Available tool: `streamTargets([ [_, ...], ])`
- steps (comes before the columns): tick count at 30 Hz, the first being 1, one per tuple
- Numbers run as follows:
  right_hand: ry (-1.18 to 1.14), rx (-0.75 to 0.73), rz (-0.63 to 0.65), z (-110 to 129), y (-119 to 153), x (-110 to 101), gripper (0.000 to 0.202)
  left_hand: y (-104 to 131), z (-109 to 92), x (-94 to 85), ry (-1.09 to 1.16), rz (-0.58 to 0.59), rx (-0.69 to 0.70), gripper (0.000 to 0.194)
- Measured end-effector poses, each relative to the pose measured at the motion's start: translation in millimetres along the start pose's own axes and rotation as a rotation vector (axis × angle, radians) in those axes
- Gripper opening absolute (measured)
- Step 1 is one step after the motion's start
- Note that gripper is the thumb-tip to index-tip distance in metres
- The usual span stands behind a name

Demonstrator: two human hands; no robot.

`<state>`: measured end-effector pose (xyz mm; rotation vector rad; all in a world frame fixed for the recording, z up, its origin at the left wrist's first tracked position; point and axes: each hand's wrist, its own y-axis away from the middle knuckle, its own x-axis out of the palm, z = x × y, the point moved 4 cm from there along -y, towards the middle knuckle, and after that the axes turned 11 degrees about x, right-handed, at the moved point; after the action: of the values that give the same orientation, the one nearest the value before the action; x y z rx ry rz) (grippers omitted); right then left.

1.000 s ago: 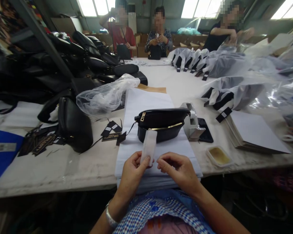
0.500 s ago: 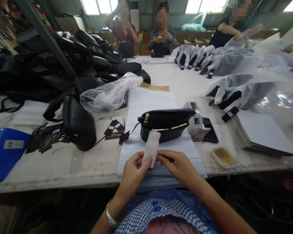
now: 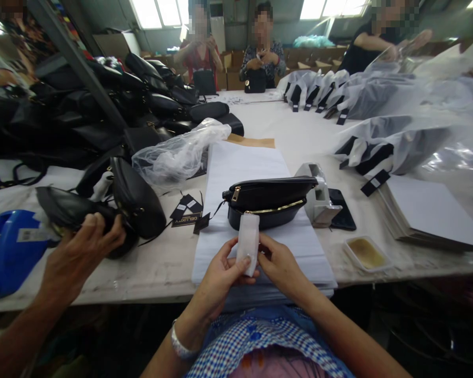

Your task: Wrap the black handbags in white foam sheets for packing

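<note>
White piece [image 3: 248,236] above the near edge of the paper stack [image 3: 244,163].
The left hand [image 3: 223,273] grips it between thumb and fingers; the right hand [image 3: 280,262] is at its side, whether pinching I cannot tell. On this stack stands a black bag [image 3: 270,202].

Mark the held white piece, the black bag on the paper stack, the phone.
White piece [image 3: 248,240], head view: middle of face
Black bag [image 3: 270,197], head view: front side
Phone [image 3: 345,211], head view: dark upper face

One head-worn view, facing forward and down over the table [image 3: 157,273]
</note>
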<state>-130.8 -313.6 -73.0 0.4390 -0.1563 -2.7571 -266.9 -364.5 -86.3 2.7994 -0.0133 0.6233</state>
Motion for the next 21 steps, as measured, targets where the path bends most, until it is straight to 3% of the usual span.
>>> streamTargets([
  [5, -0.196, 0.093, 0.059, -10.7, -1.2, -1.2, 0.031, -1.3, -1.6, 0.1, -0.035, -0.024, 0.044, 0.081],
  [9, -0.418, 0.205, 0.089, -9.5, 4.2, 0.0, 0.053, -2.3, 0.8, 0.7, -0.075, -0.035, 0.102, 0.087],
  [17, -0.390, 0.227, 0.130, -4.2, -5.9, 19.4, 0.041, -4.7, 5.8, 2.7, -0.083, -0.045, 0.182, 0.083],
  [21, -0.187, 0.096, 0.130, 1.1, -7.0, -6.1, 0.047, -5.8, -3.4, -6.5, -0.106, -0.018, 0.150, 0.085],
])
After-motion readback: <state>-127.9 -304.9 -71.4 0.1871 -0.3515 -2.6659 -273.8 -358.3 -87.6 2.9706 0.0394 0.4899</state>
